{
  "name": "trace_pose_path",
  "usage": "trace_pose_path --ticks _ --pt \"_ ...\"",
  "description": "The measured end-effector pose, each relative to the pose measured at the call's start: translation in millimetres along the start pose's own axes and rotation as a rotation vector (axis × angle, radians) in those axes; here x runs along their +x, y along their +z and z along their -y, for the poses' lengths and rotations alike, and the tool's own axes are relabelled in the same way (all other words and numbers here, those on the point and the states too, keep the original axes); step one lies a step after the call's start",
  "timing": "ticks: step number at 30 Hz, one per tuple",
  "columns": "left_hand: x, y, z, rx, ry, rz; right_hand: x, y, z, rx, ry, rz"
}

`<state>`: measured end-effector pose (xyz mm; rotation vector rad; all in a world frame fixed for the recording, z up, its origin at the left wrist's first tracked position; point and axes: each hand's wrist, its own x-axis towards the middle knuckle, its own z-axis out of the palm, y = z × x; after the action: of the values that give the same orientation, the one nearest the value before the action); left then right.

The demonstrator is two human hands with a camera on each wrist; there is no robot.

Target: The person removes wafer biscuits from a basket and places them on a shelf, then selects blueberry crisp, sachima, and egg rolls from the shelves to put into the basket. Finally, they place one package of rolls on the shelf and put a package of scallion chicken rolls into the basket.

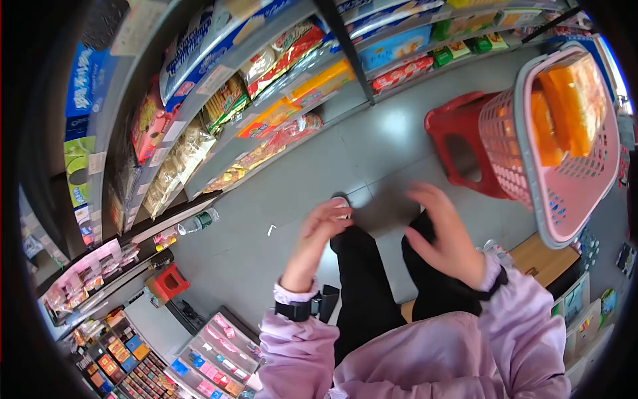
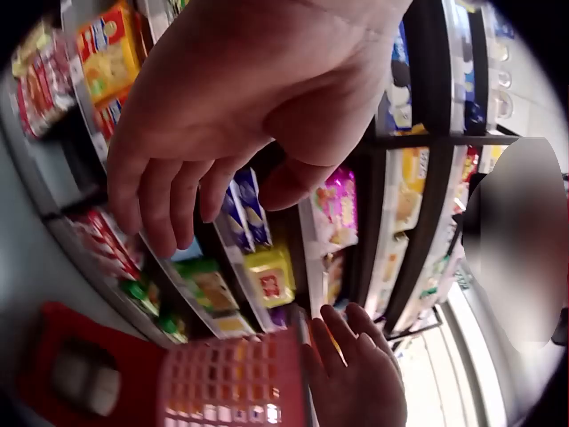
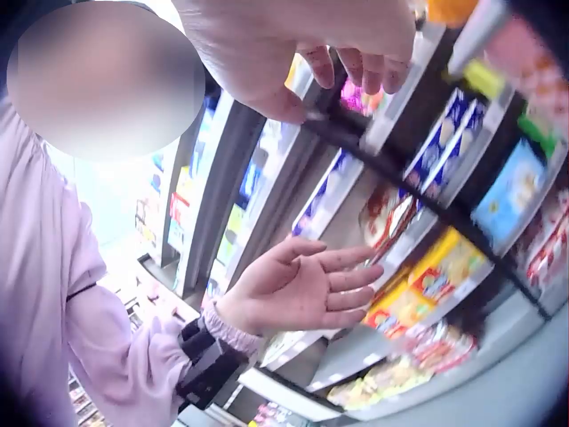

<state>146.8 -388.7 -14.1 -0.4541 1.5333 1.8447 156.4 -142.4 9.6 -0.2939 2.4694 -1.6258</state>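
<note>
Two bare hands in free air between a stocked shelf and a basket, read from left to right. The grey metal-look shelving with black uprights, packed with bright snack packets, bounds the scene; judged from the pose, the step in hand is an empty-handed movement above the lap, best done with palms facing and elbows near the body, so that neither hand brushes the shelf edges or the basket. At the far right, the pink perforated plastic basket with a grey rim, containing orange packages, appears to rest on the red plastic stool; a gentle approach would seem wise, since a knock might tip it. Fingers: those of the left hand are extended, its palm bare in the right wrist view; those of the right hand are relaxed and parted from the thumb, its palm likewise bare in the left wrist view. Neither hand holds or visibly touches anything; the dark blurred patch between them cannot be identified
</note>
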Motion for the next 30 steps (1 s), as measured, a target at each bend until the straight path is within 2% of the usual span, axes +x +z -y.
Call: trace_pose_path --ticks 3,9,11,13,14,15,17,18,21,25,27,29,30 --pt "11 -81 10 -0.076 -0.042 -0.102 45 83 -32 0.051 -0.022 0.047" --pt "81 -205 15 -0.219 0.143 -0.362 150 229 -98 0.224 0.115 -0.032" --pt "114 -234 19 -0.184 0.194 -0.421 185 260 -111 0.227 0.025 -0.175" --pt "140 -259 20 -0.139 0.216 -0.454 216 292 -126 0.208 0.068 -0.313" --pt "155 -269 18 -0.119 0.215 -0.448 229 302 -134 0.188 0.09 -0.384" --pt "169 -280 15 -0.102 0.218 -0.439 240 308 -144 0.137 0.083 -0.388" --pt "192 -304 11 -0.012 0.3 -0.298 251 314 -157 0.031 0.077 -0.393" --pt "199 -305 7 -0.033 0.31 -0.319 253 314 -158 0.018 0.11 -0.386" --pt "216 -313 3 -0.007 0.313 -0.239 261 312 -158 0.082 0.237 -0.3" --pt "221 -312 1 0.031 0.305 -0.15 269 316 -160 0.181 0.267 -0.438" --pt "215 -311 1 0.036 0.298 -0.187 269 323 -153 0.172 0.294 -0.473" --pt "208 -317 1 0.029 0.27 -0.226 272 338 -159 0.127 0.184 -0.527" --pt "199 -315 1 0.091 0.328 -0.248 269 346 -153 0.078 0.139 -0.576"
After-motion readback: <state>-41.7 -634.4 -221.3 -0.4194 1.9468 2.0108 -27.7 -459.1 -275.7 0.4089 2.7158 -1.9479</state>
